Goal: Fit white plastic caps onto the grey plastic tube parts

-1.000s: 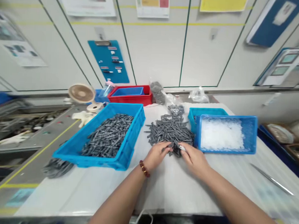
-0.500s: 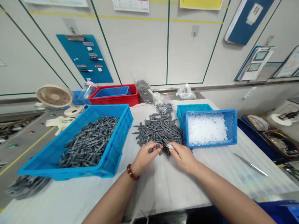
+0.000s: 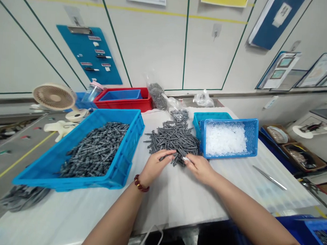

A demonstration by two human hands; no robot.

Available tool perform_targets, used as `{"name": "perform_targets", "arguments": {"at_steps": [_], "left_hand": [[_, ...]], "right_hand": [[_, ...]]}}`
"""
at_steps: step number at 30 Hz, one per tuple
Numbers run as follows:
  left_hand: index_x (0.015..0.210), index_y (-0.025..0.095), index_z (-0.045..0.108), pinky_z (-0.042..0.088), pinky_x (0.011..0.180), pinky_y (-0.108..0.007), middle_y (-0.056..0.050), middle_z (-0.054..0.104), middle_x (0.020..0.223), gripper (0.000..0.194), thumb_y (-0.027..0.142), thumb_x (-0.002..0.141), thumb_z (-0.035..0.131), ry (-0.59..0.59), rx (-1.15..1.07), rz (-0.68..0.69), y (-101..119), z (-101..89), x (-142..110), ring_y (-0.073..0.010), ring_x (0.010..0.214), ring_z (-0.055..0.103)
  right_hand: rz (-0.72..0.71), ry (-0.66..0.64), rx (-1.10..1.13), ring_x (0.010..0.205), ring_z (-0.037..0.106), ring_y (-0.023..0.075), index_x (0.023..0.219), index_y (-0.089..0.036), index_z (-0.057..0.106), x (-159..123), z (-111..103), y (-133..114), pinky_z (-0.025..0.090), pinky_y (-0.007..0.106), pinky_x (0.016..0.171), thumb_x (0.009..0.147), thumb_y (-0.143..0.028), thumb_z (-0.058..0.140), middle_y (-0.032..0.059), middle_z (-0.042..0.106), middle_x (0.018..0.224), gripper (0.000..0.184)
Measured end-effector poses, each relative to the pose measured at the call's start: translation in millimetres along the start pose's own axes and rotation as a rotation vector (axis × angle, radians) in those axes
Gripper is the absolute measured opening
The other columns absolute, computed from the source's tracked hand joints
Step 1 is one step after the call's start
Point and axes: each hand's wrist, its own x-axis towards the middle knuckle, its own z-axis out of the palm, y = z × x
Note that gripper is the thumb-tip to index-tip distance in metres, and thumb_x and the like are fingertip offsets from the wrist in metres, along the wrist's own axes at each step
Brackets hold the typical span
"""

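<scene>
A loose heap of grey plastic rod-like parts (image 3: 173,139) lies on the white-covered table (image 3: 176,200). My left hand (image 3: 158,167), with a beaded bracelet (image 3: 140,183) on its wrist, curls at the heap's near edge and seems to pinch a grey part. My right hand (image 3: 201,169) sits beside it, a small white piece (image 3: 186,159) showing between its fingertips. A blue crate (image 3: 137,135) left of my hands is filled with more grey parts. A blue basket (image 3: 253,141) to the right holds white pieces.
A teal crate (image 3: 210,117) stands behind the basket, with a red crate (image 3: 121,104) at the table's back. Bags of parts (image 3: 157,96) lie near it. Steel tweezers (image 3: 269,177) rest at the right, and a small fan (image 3: 54,97) stands at the left.
My view has swung, shifting the table and crates left in the picture. My left hand has come closer to my right hand, and the white piece remains at my right fingertips.
</scene>
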Motion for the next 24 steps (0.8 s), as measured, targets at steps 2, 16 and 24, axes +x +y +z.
{"name": "perform_targets", "arguments": {"at_steps": [2, 16, 24], "left_hand": [[0.095, 0.016, 0.062, 0.046, 0.076, -0.027, -0.006, 0.067, 0.085, 0.024, 0.031, 0.078, 0.054, 0.023, -0.009, -0.009, 0, -0.2, 0, -0.017, 0.085, 0.061], [0.085, 0.022, 0.069, 0.049, 0.075, -0.027, -0.003, 0.071, 0.085, 0.014, 0.025, 0.078, 0.058, -0.134, 0.294, 0.153, -6, 0.9, -2, -0.0177, 0.079, 0.065], [0.09, 0.022, 0.068, 0.048, 0.077, -0.025, -0.002, 0.071, 0.089, 0.015, 0.023, 0.08, 0.057, -0.243, 0.389, 0.164, -1, 6.1, -5, -0.0172, 0.081, 0.065]], "right_hand": [[-0.006, -0.016, -0.015, 0.059, 0.045, 0.0118, 0.07, -0.018, 0.046, 0, 0, 0, 0.023, 0.022, 0.054, 0.089, -0.026, 0.039, -0.0016, 0.048, 0.062, 0.022], [-0.007, -0.121, -0.296, 0.065, 0.053, 0.0141, 0.084, -0.018, 0.057, -5, -1, -6, 0.021, 0.024, 0.055, 0.09, -0.031, 0.041, 0.0016, 0.06, 0.072, 0.021], [-0.036, -0.167, -0.379, 0.071, 0.056, 0.0157, 0.088, -0.018, 0.06, -8, 0, -12, 0.023, 0.025, 0.056, 0.09, -0.033, 0.044, 0.0035, 0.064, 0.079, 0.022]]}}
